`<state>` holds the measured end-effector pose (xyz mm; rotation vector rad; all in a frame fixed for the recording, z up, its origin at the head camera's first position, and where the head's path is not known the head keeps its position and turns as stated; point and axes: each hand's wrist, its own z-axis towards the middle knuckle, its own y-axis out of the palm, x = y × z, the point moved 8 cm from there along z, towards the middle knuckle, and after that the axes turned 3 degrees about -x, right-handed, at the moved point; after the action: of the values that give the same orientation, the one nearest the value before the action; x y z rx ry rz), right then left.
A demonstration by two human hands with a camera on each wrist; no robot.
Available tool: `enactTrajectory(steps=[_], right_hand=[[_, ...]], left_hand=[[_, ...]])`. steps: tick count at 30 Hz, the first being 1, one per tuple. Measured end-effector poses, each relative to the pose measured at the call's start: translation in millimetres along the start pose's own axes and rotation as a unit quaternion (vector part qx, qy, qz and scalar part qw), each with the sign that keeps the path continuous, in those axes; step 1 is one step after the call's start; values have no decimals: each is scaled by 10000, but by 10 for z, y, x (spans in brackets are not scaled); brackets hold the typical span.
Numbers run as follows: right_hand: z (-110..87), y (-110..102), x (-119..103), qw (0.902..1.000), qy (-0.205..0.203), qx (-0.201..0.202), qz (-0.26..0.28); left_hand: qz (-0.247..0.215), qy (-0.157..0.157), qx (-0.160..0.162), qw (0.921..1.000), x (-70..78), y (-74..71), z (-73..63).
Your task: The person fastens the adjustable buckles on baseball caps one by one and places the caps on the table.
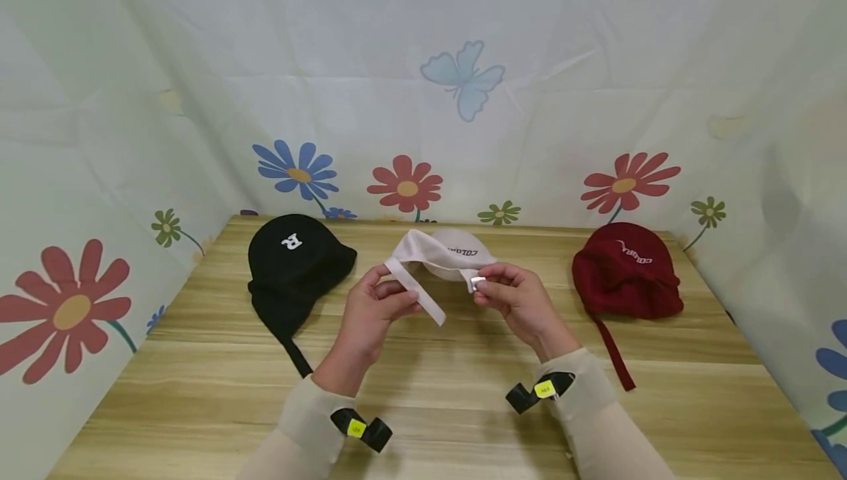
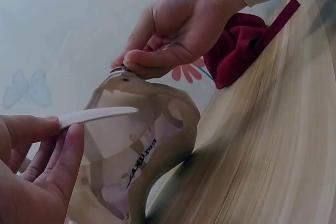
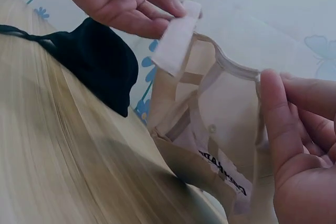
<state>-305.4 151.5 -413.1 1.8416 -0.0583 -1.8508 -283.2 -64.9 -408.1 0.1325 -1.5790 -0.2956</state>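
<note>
A pale cap [image 1: 456, 241] with dark lettering is held up over the middle of the table, its hollow inside showing in both wrist views. My left hand [image 1: 380, 307] pinches the cap's pale strap [image 3: 176, 43] between thumb and fingers, and the strap's free end sticks out past them. On the other side, my right hand [image 1: 519, 302] pinches the cap's edge at a small shiny metal buckle [image 1: 478, 284]. The strap end and the buckle are apart, with the cap's back opening between the two hands.
A black cap [image 1: 298, 259] with a white letter lies to the left, its strap trailing toward me. To the right lies a dark red cap [image 1: 625, 274], strap also toward me. The wooden table [image 1: 423, 421] meets a flower-printed cloth [image 1: 529, 134] behind and at the sides.
</note>
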Motion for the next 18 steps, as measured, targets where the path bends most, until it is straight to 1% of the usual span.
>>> enactTrajectory(steps=[3, 8, 12, 18], right_hand=[[-8, 15, -5, 9998, -63, 156, 126], [-20, 28, 8, 9990, -144, 343, 235], [-21, 39, 26, 9987, -210, 385, 268], [-31, 23, 32, 9979, -270, 513, 299]], left_hand=[[109, 44, 57, 9999, 12, 3, 3], [58, 119, 206, 9997, 15, -14, 20], [-120, 176, 342, 9992, 12, -32, 27], [-550, 308, 506, 9967, 21, -67, 20]])
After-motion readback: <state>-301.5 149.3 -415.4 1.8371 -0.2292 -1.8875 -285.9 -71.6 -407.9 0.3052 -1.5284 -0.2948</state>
